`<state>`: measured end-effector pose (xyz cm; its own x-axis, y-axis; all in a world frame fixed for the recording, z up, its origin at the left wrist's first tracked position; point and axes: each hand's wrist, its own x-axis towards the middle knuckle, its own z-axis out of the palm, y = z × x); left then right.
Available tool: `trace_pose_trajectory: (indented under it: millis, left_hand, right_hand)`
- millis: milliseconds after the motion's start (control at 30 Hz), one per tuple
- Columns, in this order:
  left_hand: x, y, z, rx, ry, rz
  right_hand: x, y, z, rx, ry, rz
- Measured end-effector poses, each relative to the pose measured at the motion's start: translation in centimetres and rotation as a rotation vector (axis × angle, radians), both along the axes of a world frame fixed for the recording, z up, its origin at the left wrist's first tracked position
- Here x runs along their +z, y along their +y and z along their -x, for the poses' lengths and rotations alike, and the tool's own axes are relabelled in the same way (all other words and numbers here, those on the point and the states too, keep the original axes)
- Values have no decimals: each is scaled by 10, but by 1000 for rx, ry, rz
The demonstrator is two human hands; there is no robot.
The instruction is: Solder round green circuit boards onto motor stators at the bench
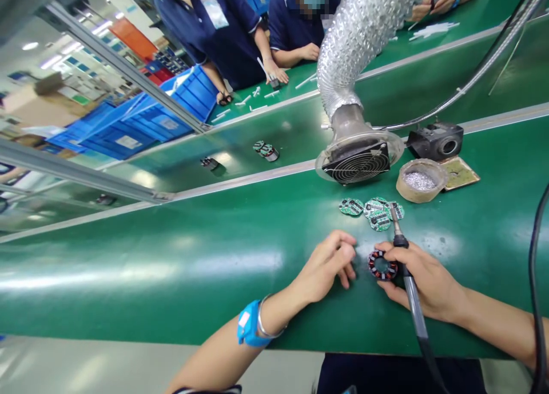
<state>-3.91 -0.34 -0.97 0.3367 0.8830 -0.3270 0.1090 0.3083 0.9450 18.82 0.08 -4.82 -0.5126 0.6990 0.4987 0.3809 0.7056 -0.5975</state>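
Observation:
My right hand [433, 285] grips a small ring-shaped motor stator [389, 274] with copper windings between thumb and fingers. The same hand also holds a soldering iron [414, 305], its tip pointing away from me over the green circuit boards [380, 219]. My left hand [328, 262] hovers just left of the stator, apart from it, with loosely bent fingers and nothing in them. A blue strap [251, 325] and a metal bangle circle my left wrist. One more round circuit board [350, 206] lies left of the cluster.
A fume fan [358, 164] on a silver duct [343, 68] hangs beyond the boards. To its right are a round tub [414, 191] of shiny shavings, a flat tray [465, 174] and a black iron holder [437, 141]. Motor parts [268, 151] sit on the middle strip. Co-workers occupy the far side.

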Motion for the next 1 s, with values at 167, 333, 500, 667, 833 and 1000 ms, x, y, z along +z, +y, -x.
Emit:
trace_pose_trajectory:
  millis: [167,333,500,667,833,1000]
  left_hand:
    - [9,10,-17,-322,162,373]
    - [11,-5,3,-212,84,414]
    - [16,16,28,-169,239,5]
    - [-5,77,9,-18,795,-830]
    - [-18,79,4,-124,793,-979]
    - [-16,42,7,-1,509,-1200]
  right_hand:
    - [-1,-3,-2,-8,-34,-64]
    - [-1,-5,-8,-21,-32,-34]
    - [-5,-8,-17,-19,-31,2]
    - [-3,-7,-22,17,-31,28]
    - [4,0,-27,96,-65,79]
    - [16,6,-23,45,23,98]
